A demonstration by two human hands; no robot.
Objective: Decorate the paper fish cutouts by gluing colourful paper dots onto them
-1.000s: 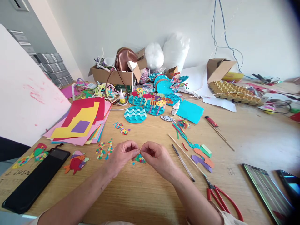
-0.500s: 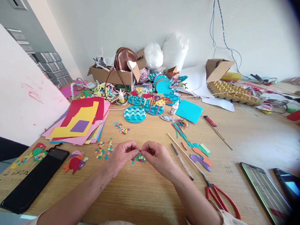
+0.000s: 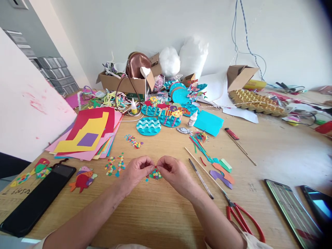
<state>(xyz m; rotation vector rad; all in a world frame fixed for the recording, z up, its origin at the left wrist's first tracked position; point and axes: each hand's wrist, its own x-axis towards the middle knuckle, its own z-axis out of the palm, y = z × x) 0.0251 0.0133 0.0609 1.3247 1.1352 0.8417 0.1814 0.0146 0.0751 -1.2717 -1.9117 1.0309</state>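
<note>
Left hand (image 3: 140, 171) and right hand (image 3: 172, 170) hardly move since one second ago; both pinch, seemingly on tiny reddish bit (image 3: 156, 167), over dotted cutout (image 3: 156, 174) on worktop (image 3: 155, 214). Fine work seems unfinished.

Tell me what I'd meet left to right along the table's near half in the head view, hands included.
Black oblong device, paper fish, loose paper dots, left hand, dotted paper piece, right hand, pen, red-handled scissors, phone, second phone.
</note>
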